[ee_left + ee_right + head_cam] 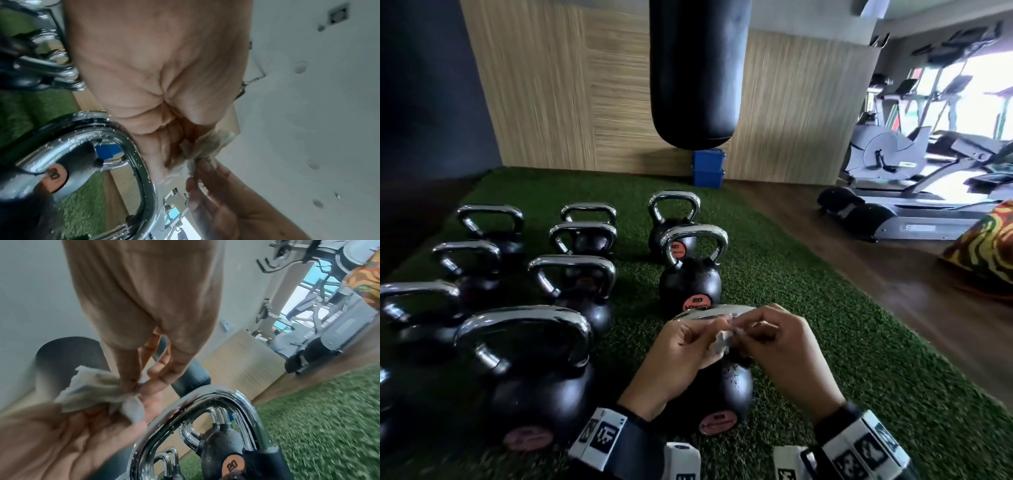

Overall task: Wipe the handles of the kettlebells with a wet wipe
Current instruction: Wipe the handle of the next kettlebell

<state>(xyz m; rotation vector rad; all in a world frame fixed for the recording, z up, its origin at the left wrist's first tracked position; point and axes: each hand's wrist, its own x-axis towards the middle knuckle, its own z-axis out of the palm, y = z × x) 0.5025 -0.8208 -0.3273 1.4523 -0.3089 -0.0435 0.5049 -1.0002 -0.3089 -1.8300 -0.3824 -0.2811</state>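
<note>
Several black kettlebells with chrome handles stand in rows on green turf. Both hands hover over the nearest kettlebell (727, 387) of the right-hand row, just behind its wet chrome handle (705, 314). A crumpled white wet wipe (720, 343) is held between them. My left hand (707, 339) cups and grips one side of the wipe (205, 147). My right hand (744, 334) pinches the other side of the wipe (96, 391) with thumb and fingertip (131, 382). The wipe sits just off the handle (226, 402), which is beaded with water drops.
More kettlebells (690, 281) stand in line behind and others (541, 387) close on the left. A black punching bag (697, 72) hangs ahead, above a blue box (708, 168). Treadmills (928, 205) and a patterned cushion (986, 250) lie to the right on the wood floor.
</note>
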